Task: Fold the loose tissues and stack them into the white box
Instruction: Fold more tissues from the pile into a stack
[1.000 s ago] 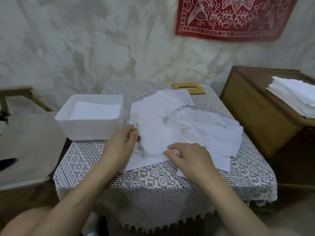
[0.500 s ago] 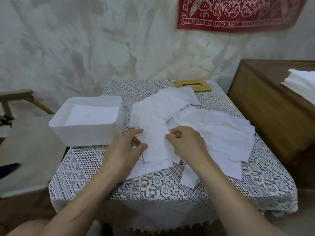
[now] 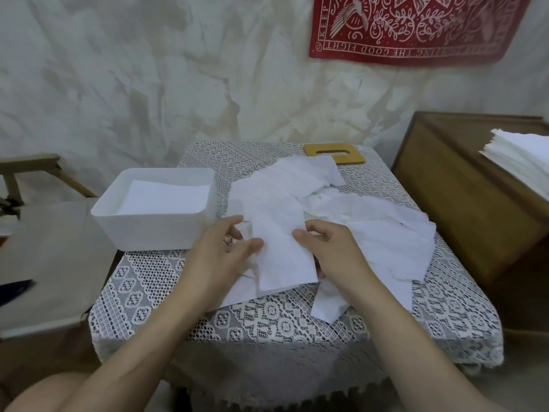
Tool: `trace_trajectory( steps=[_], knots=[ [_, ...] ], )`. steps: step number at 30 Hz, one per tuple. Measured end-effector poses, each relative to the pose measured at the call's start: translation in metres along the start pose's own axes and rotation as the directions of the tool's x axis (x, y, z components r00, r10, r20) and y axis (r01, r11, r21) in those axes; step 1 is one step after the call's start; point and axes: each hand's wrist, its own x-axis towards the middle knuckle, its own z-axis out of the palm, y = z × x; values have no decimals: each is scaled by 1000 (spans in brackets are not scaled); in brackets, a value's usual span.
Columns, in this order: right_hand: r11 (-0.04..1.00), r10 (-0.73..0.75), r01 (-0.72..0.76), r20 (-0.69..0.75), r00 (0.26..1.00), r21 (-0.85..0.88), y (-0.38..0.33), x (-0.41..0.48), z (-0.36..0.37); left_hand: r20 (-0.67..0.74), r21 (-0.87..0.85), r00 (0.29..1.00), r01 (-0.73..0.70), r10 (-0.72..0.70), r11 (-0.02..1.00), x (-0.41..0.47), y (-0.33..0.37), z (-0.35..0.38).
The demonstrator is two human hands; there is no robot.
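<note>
A heap of loose white tissues (image 3: 365, 221) covers the middle and right of the small table. One tissue (image 3: 282, 251) lies on top at the near side, long edge pointing away from me. My left hand (image 3: 221, 257) pinches its left edge with thumb and fingers. My right hand (image 3: 329, 251) pinches its right edge, fingers curled over the paper. The white box (image 3: 154, 230) stands at the table's left, with flat folded tissues (image 3: 165, 196) lying inside it.
A lace cloth (image 3: 267, 322) covers the table. A wooden slotted lid (image 3: 334, 153) lies at the far edge. To the right, a wooden cabinet (image 3: 463, 197) carries a tall stack of tissues (image 3: 523, 159). A chair (image 3: 44, 248) stands to the left.
Both hands have closed in on one tissue from its two sides. The right hand moved up from the near edge of the heap; the tissue now lies narrower between them.
</note>
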Motion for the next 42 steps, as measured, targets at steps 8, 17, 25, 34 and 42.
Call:
trace_trajectory(
  steps=[8, 17, 25, 34, 42],
  knots=[
    [983, 52, -60, 53, 997, 174, 2, -18, 8, 315, -552, 925, 362, -214, 751, -12, 20, 9],
    [997, -10, 9, 17, 1000, 82, 4, -7, 19, 301, -550, 930, 349, -209, 759, -9, 12, 7],
    [843, -152, 90, -74, 986, -530, 6, 20, -13, 104, -355, 966, 257, -236, 899, -5, -4, -14],
    [662, -6, 25, 29, 1000, -749, 1, 41, -1, 118, -398, 959, 282, -256, 873, -9, -13, -31],
    [662, -66, 65, 29, 997, -746, -2, 41, -11, 127, -407, 961, 275, -244, 871, -3, -12, -29]
  ],
)
